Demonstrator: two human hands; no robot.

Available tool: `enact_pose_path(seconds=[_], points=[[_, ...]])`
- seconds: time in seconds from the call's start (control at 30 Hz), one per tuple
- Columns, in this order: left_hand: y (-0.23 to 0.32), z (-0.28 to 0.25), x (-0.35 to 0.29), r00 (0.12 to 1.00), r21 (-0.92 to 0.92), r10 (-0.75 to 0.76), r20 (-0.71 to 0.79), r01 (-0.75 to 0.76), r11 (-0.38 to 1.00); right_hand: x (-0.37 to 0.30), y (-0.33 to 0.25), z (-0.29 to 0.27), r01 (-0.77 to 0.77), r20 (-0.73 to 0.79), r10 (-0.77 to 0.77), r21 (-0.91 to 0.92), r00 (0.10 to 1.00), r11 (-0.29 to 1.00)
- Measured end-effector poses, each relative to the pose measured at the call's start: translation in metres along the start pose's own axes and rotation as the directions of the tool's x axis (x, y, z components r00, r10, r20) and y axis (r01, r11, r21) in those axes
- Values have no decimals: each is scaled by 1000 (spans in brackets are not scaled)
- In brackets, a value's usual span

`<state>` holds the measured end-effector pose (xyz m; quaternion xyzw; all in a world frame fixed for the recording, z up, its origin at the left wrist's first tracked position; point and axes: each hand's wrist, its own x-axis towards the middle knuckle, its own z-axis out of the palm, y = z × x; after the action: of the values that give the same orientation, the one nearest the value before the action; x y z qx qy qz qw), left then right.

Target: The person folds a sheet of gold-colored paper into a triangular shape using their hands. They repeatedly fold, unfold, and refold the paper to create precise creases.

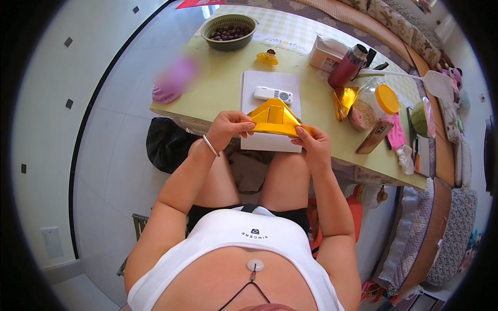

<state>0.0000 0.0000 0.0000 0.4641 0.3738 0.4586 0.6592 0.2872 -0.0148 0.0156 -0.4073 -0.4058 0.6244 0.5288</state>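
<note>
A shiny gold sheet of foil paper (275, 114), folded into a roof-like shape with a straight strip along its near edge, is held up over the table's front edge. My left hand (230, 126) pinches its left corner between thumb and fingers. At the opposite corner my right hand (314, 141) grips the same paper, thumb on top. Below and beyond it lies a stack of white paper (270, 79), partly hidden by the gold piece. A white remote control (273, 95) rests on that stack, just past the fold.
On the table (218, 83) stand a colander (229, 32) of dark round fruit, a yellow ornament (267, 57), a tissue box (327, 53) and a red thermos (348, 66). To the right are more gold paper (344, 102), a yellow-lidded jar (371, 107), a phone (374, 138) and a cut watermelon (421, 118).
</note>
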Motion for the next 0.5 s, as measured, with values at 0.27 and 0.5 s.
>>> enact_pose_path(seconds=[0.27,0.5], points=[[-5,11,-1,982,-123,92,-163,-112,986,-1,3,0,-18,10,19,-78,1000,997],[-3,5,-1,986,-16,57,-154,-60,998,0,1,5,9,-24,-12,-106,1000,994]])
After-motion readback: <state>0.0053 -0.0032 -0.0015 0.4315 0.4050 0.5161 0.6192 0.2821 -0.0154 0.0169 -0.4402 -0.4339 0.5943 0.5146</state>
